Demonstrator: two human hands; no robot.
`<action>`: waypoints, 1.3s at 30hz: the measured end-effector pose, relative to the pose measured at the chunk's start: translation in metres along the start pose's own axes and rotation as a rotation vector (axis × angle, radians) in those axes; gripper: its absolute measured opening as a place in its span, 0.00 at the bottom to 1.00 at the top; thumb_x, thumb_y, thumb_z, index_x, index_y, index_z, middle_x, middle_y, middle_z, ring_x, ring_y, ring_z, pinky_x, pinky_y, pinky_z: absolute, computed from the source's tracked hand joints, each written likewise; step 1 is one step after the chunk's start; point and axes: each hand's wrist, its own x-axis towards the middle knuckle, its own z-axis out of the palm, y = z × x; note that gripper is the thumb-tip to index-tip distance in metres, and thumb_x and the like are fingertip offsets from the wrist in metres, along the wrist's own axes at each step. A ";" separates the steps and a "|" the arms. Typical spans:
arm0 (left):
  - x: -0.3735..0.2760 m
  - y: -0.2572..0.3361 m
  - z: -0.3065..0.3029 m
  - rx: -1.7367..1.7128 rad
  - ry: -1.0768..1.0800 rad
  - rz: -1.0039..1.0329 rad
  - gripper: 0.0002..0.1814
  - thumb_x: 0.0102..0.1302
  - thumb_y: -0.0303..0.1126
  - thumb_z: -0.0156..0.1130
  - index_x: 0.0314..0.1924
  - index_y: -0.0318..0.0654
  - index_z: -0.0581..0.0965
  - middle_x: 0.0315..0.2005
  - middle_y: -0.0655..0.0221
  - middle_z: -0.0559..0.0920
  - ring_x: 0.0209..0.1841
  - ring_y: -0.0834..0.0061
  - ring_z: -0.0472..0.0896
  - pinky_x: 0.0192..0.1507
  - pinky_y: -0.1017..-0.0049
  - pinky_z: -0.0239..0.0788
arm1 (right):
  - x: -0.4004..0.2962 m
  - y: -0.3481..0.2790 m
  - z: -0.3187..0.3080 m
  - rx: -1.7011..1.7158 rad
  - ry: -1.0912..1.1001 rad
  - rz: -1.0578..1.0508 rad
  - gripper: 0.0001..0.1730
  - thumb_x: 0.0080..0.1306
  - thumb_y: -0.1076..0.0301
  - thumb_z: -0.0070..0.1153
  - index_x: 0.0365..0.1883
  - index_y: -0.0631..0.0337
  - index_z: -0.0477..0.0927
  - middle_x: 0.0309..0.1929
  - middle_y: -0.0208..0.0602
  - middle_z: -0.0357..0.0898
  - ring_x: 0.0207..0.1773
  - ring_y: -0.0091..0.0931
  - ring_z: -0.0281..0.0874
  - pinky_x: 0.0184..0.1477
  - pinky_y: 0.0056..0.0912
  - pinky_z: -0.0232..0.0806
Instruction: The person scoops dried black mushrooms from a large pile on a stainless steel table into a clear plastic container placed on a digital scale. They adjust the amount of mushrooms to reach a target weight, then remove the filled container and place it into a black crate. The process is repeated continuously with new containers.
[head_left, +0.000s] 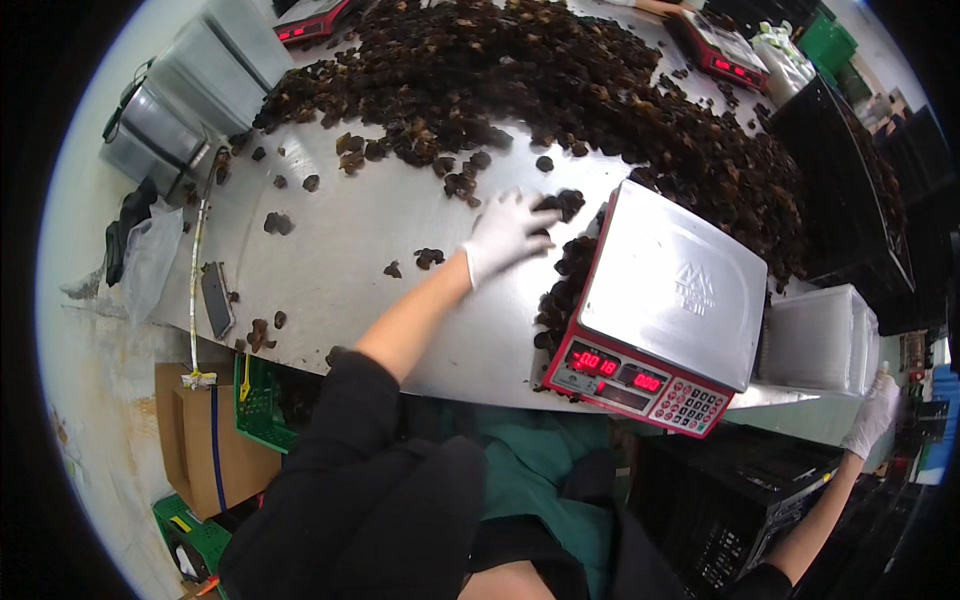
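My left hand (514, 236), in a white glove, is over the metal table with its fingers spread towards a small cluster of dark wood ear mushrooms (564, 204). More of these dark mushrooms lie between that hand and a red digital scale (675, 281), whose steel pan is bare and whose display is lit. At the far right my right hand (874, 416), also gloved, reaches to the edge of a stack of clear plastic trays (814, 341); whether its fingers grip a tray cannot be told.
A large heap of mushrooms (480, 67) covers the back of the metal table (337, 247). Two more scales stand behind. A phone (217, 300) lies near the left edge. Black crates (742, 487) stand below right, a cardboard box (247, 450) below left. Another person's arm shows at the top.
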 end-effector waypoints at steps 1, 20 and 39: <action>-0.015 0.012 -0.001 0.001 0.032 0.067 0.25 0.57 0.52 0.68 0.55 0.56 0.80 0.56 0.65 0.76 0.61 0.55 0.71 0.60 0.54 0.61 | -0.001 -0.009 0.007 0.063 -0.035 -0.021 0.31 0.78 0.44 0.42 0.37 0.70 0.76 0.33 0.51 0.73 0.37 0.41 0.71 0.42 0.43 0.64; 0.042 -0.160 -0.048 0.212 0.069 -0.477 0.35 0.63 0.69 0.55 0.67 0.70 0.73 0.72 0.60 0.64 0.74 0.45 0.56 0.72 0.47 0.46 | 0.019 -0.051 0.059 0.038 -0.354 0.006 0.15 0.75 0.61 0.48 0.40 0.67 0.74 0.35 0.56 0.79 0.39 0.48 0.78 0.42 0.49 0.67; 0.029 -0.054 -0.034 -0.364 0.235 0.079 0.11 0.64 0.25 0.58 0.46 0.38 0.82 0.42 0.61 0.85 0.45 0.58 0.83 0.49 0.65 0.75 | -0.110 -0.239 -0.010 0.526 -0.161 -0.593 0.02 0.63 0.77 0.59 0.31 0.60 0.79 0.29 0.40 0.75 0.35 0.37 0.76 0.40 0.39 0.69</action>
